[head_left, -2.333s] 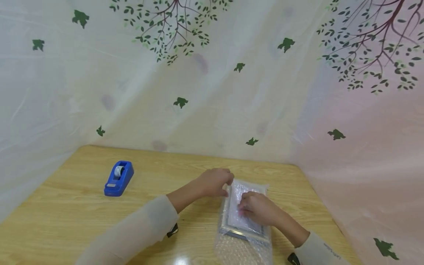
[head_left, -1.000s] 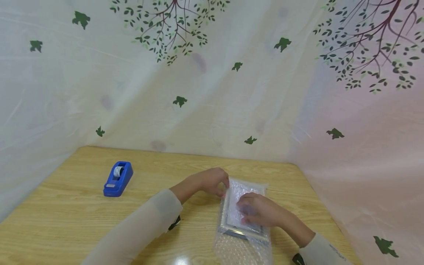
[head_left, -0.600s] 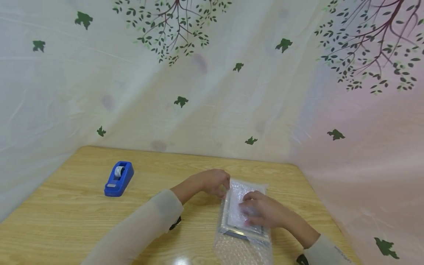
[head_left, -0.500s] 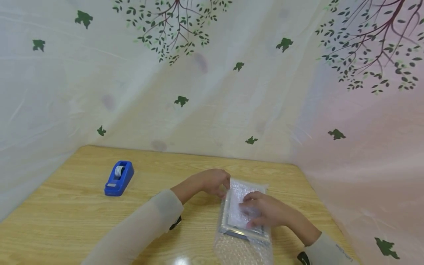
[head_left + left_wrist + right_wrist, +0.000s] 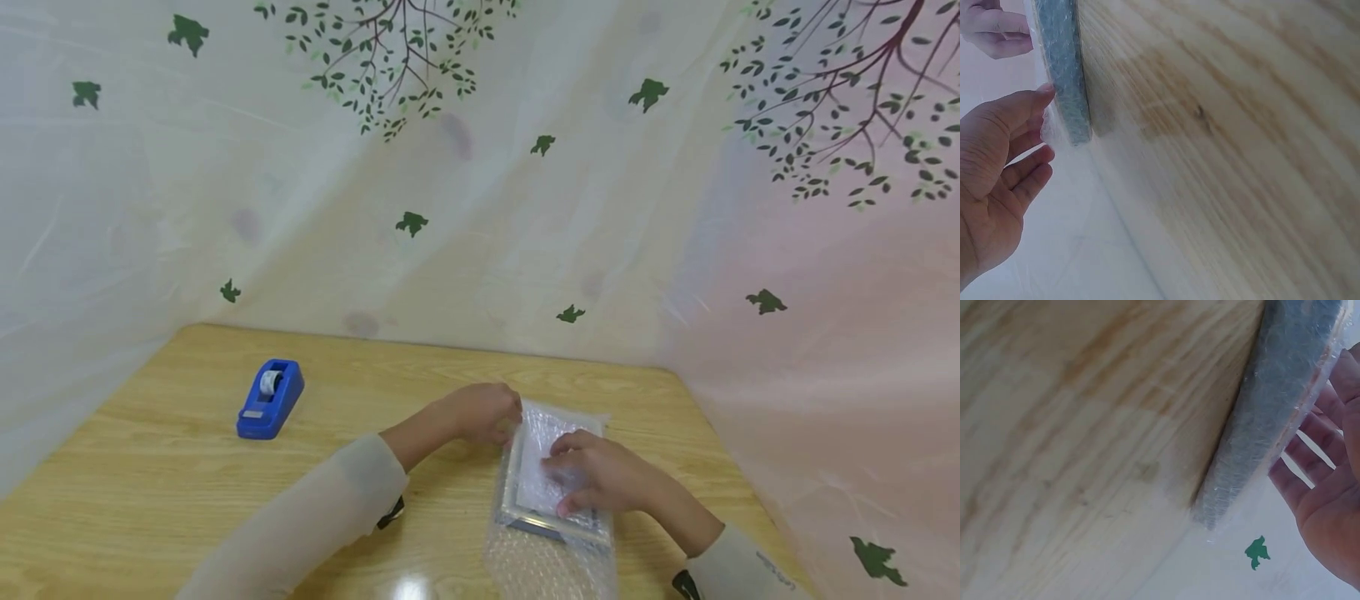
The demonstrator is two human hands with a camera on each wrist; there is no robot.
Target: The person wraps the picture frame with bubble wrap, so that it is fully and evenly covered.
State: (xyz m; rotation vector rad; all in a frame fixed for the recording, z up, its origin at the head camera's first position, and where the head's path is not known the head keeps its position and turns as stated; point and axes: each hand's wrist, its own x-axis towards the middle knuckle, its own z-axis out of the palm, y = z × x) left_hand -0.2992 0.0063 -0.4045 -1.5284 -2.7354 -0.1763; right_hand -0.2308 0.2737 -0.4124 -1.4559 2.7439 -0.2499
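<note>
Left hand [image 5: 480, 412] is reaching in at the left far corner of the wrapped picture frame [image 5: 532, 483], thumb and fingers pinching the bubble wrap [image 5: 540, 567] at that edge; left wrist view is showing the thumb tip touching the wrapped side, other fingers curving loosely. Right hand [image 5: 600, 475] is resting over the frame's right part, fingers released and spreading, tips touching the wrapped top, grasping nothing. Frame is lying flat on the bench [image 5: 360, 375], right of centre, its near edge showing a shiny metallic strip, a pale panel showing inside. Wrap is covering the frame and running on past its near edge toward the near side of the bench. Blue tape dispenser [image 5: 270, 408] is standing at the far left of the bench, well apart from both hands, holding a roll of tape [image 5: 270, 382]. Light sleeves [image 5: 300, 508] are covering both forearms, a dark strap [image 5: 391, 512] showing by the left cuff. Pale backdrop [image 5: 480, 275] is hanging behind the bench, carrying green bird shapes and leafy branches
</note>
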